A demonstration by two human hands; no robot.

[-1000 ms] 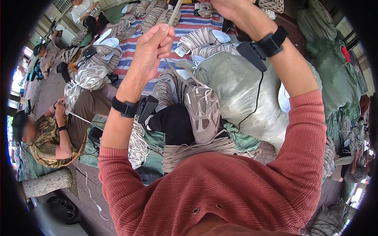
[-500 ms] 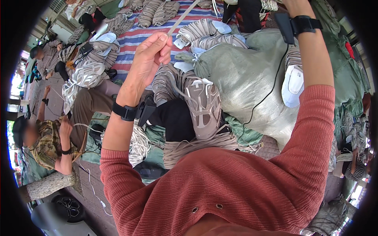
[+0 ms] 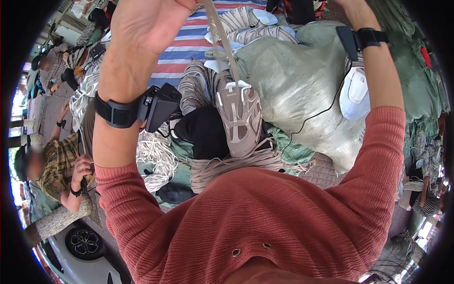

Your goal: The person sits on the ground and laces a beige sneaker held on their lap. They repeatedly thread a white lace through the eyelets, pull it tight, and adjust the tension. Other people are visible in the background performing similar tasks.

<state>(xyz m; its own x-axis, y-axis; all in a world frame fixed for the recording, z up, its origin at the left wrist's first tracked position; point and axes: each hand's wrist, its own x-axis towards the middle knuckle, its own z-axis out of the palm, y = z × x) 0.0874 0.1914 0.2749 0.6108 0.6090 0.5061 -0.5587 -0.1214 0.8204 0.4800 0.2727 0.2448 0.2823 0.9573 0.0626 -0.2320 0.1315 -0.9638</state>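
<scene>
A taupe sneaker (image 3: 240, 120) with white trim stands toe down between my knees, its tongue end away from me. From its top a flat beige shoelace (image 3: 224, 40) runs up in two strands, drawn straight, to my left hand (image 3: 151, 23). That hand is raised high at the top edge, which cuts off its fingertips; the strand passes right beside it. My right hand (image 3: 351, 4) is lifted at the upper right, its fingers outside the picture. Many beige laces (image 3: 222, 173) lie across my lap under the shoe.
Bundled shoes (image 3: 241, 21) lie on a striped sheet (image 3: 177, 54) ahead. A large pale-green sack (image 3: 293, 80) leans at my right, with a black cable across it. White laces (image 3: 153, 158) heap at my left. A co-worker (image 3: 59, 161) sits farther left, near a car wheel (image 3: 84, 242).
My left hand has risen and come closer, its fingers leaving the picture. The slack lace over the shoe is now pulled straight up. My right hand has shifted only slightly.
</scene>
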